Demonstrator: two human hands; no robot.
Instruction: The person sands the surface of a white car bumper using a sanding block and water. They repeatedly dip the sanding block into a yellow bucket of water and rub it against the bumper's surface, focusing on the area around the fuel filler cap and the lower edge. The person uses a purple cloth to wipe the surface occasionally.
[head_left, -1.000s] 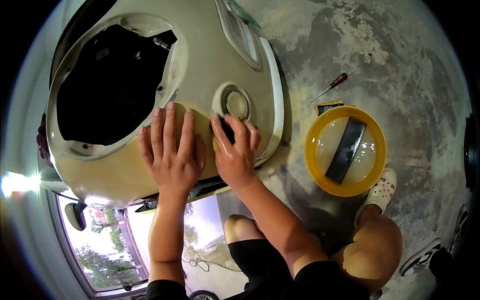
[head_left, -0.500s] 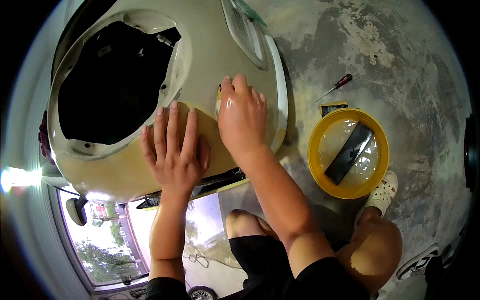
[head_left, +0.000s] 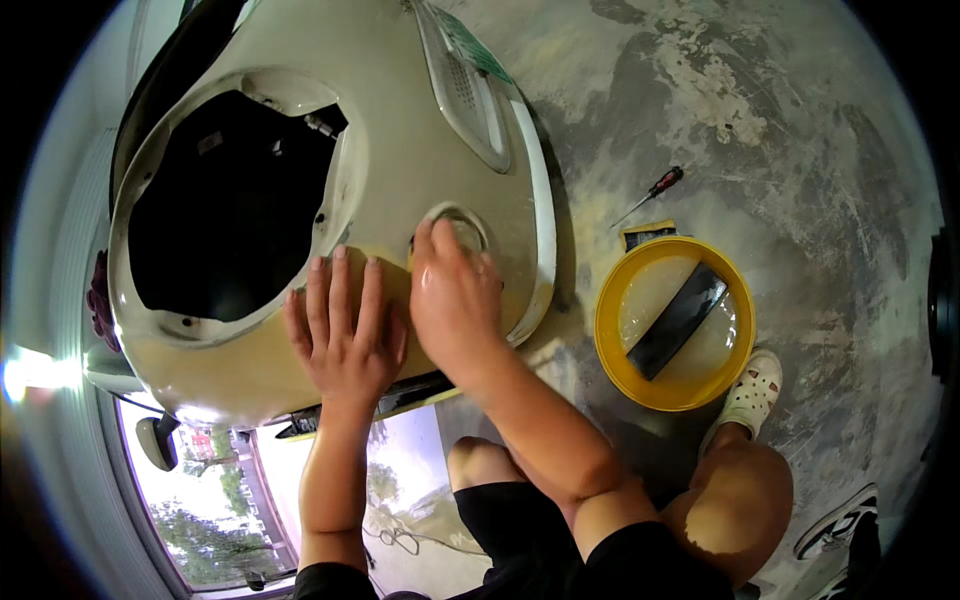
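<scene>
On the cream panel (head_left: 420, 130), the right hand (head_left: 455, 300) has slid down, flat (open grip, holding nothing), beside the left hand (head_left: 340, 335).

a round yellow plastic basin (head_left: 612, 345) stands on the mottled grey concrete floor (head_left: 800, 150). in the basin lies a flat black rectangular block (head_left: 677, 320), slanted, in shallow cloudy water. just beyond the basin's far rim a dark sheet with a yellow edge (head_left: 648, 234) peeks out. farther beyond the basin lies a slim screwdriver with a red and black handle (head_left: 652, 193). a white perforated clog (head_left: 750, 392) touches the basin's near rim.
</scene>
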